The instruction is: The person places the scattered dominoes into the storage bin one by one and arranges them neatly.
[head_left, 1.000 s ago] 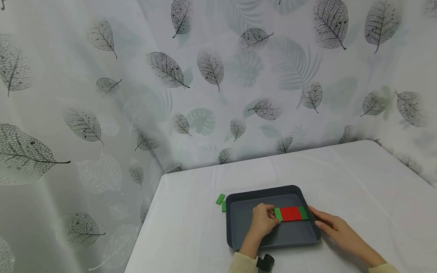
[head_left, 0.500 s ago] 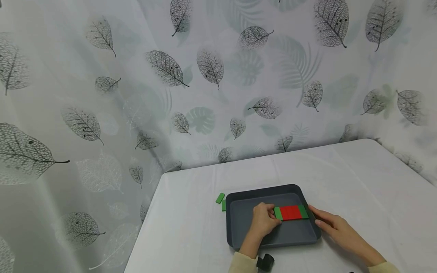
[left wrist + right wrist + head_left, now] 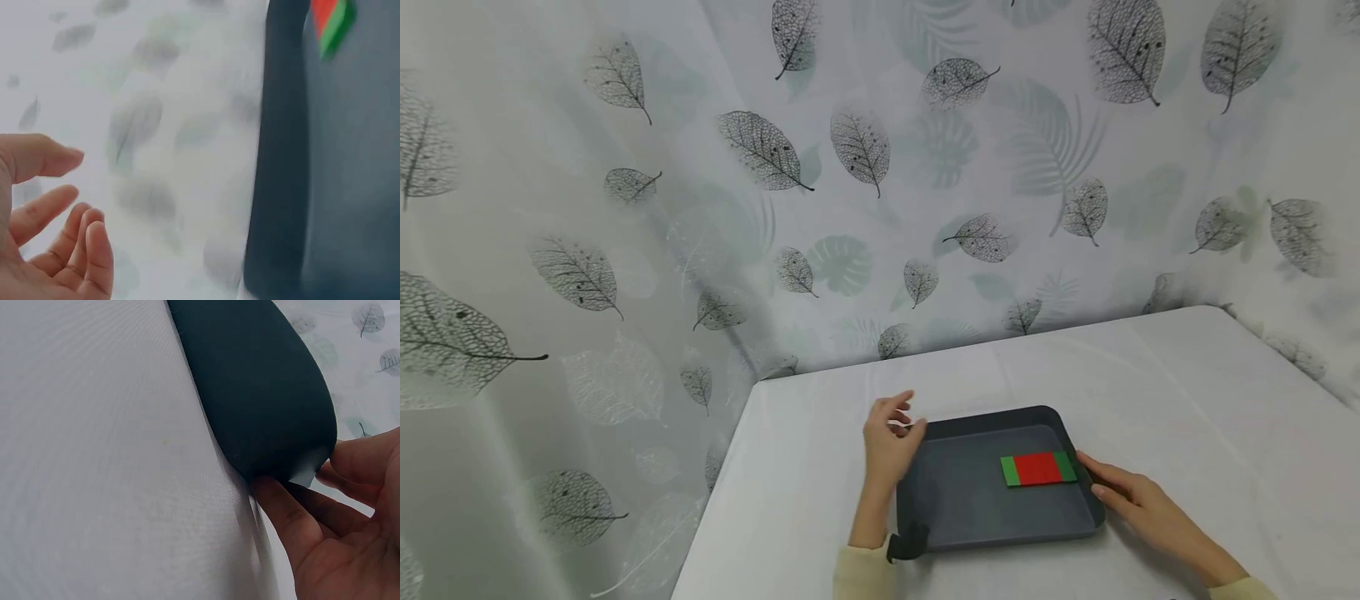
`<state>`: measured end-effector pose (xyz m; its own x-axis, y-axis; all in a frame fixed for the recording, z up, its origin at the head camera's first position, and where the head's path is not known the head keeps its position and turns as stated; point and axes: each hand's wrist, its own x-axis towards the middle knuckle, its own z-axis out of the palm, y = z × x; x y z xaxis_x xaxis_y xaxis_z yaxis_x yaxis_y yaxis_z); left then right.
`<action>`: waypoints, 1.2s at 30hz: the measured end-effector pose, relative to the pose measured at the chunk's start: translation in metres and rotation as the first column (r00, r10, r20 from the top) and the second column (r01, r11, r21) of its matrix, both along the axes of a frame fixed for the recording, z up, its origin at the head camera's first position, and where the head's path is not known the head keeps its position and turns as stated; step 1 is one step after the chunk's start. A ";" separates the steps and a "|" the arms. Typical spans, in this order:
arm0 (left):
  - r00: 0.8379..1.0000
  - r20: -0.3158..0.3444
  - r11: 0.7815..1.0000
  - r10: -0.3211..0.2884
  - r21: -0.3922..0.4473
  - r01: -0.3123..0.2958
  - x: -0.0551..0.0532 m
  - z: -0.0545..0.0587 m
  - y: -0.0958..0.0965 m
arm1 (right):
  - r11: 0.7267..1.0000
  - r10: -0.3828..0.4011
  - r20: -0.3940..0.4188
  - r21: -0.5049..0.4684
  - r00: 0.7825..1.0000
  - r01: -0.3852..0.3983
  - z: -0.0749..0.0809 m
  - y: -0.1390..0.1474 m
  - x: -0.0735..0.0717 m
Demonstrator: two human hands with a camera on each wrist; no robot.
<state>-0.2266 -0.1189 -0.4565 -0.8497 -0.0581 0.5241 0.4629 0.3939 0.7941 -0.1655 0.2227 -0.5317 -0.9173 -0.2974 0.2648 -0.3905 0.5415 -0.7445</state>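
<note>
My left hand (image 3: 887,437) hovers at the dark grey tray's far left corner, thumb and fingers apart. Nothing is between its loosely bent fingers (image 3: 100,250) in the left wrist view. A row of flat tiles lies in the right half of the tray (image 3: 955,500): a green tile (image 3: 1011,471), a red stretch (image 3: 1037,468) and another green tile (image 3: 1064,467). At the tray's right wall, my right hand (image 3: 1150,508) holds the edge between thumb and finger. In the right wrist view its fingertips sit against the tray's outer wall (image 3: 256,387).
A white cloth (image 3: 790,500) covers the table under the tray. Behind and to the left hangs a leaf-patterned curtain (image 3: 880,275). A black wrist camera (image 3: 908,542) on my left wrist overlaps the tray's near left corner.
My left hand has left the tile row and moved left to the tray's far left corner, covering the spot where two loose green tiles showed. My right hand stays in place.
</note>
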 end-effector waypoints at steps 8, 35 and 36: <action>0.956 0.294 1.000 0.021 -0.026 -0.013 -0.028 -0.016 -0.085 | 1.000 0.009 -0.017 -0.011 1.000 -0.009 -0.001 0.001 -0.001; 0.825 0.565 0.938 -0.019 -0.275 0.210 -0.067 -0.063 -0.107 | 0.999 0.014 0.011 -0.035 1.000 -0.014 -0.001 0.001 0.000; 0.827 0.561 0.935 -0.016 -0.286 0.212 -0.067 -0.063 -0.107 | 0.999 0.016 0.005 -0.039 1.000 -0.016 -0.002 0.001 0.000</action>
